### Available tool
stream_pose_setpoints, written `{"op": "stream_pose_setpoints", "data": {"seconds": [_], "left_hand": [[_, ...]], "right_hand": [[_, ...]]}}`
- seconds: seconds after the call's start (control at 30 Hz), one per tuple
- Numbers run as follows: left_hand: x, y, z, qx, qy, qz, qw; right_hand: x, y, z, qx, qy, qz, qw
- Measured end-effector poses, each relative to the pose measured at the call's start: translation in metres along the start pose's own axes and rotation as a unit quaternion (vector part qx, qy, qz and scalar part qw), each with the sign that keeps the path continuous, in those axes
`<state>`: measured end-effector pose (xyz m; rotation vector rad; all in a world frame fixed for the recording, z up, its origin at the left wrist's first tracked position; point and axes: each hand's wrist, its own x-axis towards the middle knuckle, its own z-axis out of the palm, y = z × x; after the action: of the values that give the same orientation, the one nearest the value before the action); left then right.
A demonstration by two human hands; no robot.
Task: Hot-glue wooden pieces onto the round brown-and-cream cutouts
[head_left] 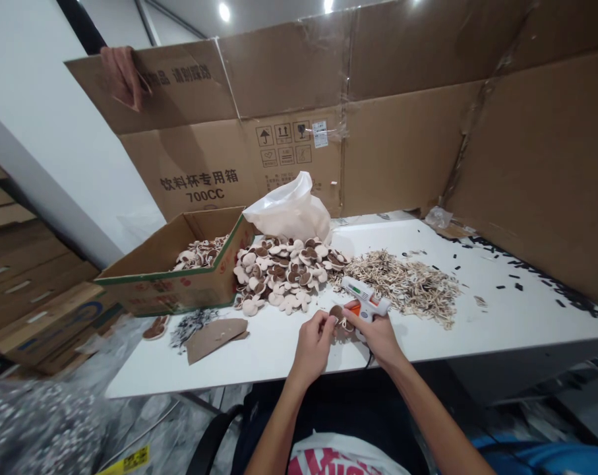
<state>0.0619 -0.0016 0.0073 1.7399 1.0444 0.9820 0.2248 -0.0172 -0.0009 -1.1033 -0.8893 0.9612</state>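
Note:
My left hand (312, 346) is closed, its thumb and fingertips pinching the edge of a small brown felt piece (336, 313). My right hand (380, 340) is closed around a white hot glue gun (365, 295) with an orange trigger. Its fingertips come close to the felt piece, beside a pale loop of cord (347, 324). Both hands meet just above the front of the white table (283, 353). Behind them lies a heap of brown and cream flower-like felt pieces (283, 270), and to its right a pile of pale cord loops (407, 284).
An open cardboard box (173, 290) at the left holds more felt pieces. A white plastic bag (293, 208) stands behind the heap. Brown card scraps (217, 338) lie near the left front. Small black strips (531, 267) are scattered along the right. Tall cardboard walls (397, 145) enclose the back.

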Motion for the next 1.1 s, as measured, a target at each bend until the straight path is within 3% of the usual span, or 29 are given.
{"op": "stream_pose_setpoints", "data": {"seconds": [0.6,0.93,1.1], "left_hand": [[-0.003,0.001,0.001,0.049,0.017,0.036,0.998],[-0.003,0.007,0.000,0.053,0.006,0.035,0.998],[-0.006,0.009,0.001,0.066,0.035,0.045,0.996]], "right_hand": [[0.003,0.008,-0.003,-0.006,0.017,-0.015,1.000],[0.001,0.006,-0.001,0.014,0.003,0.004,1.000],[-0.002,0.000,0.002,0.011,-0.017,0.005,1.000]]}}
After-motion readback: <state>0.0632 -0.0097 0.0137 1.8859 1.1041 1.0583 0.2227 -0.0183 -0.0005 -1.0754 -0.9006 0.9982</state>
